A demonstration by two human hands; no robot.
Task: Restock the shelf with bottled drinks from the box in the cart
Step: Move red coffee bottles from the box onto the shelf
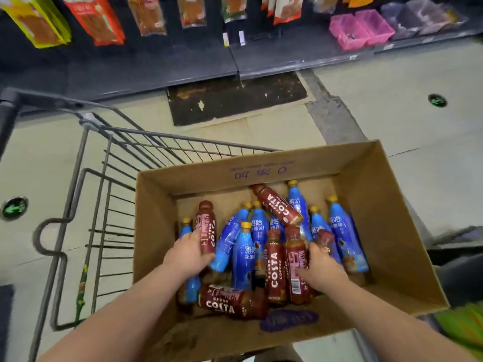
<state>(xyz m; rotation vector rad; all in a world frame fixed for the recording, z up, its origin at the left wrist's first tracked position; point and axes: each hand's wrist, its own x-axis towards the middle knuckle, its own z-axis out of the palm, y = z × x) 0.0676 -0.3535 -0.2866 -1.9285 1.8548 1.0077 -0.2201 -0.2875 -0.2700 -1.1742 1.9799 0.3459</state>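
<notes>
Cardboard box (379, 199): sat open-topped across the wire cart (125, 152), loaded with blue bottles (244, 254) and dark red Costa bottles (277, 205), a few upright, most tumbled together. Had both hands down inside. Held a leaning red bottle (206, 228) near the box's left wall in the left hand (188, 253), fingers curled round its lower end; clasped a standing red bottle (295, 259) in the right hand (320, 267), thumb across its label. Beyond the cart: dark shelf (287, 56) low by the floor, snack packets (96, 19) hung above, pink bins (360, 30) at right.
</notes>
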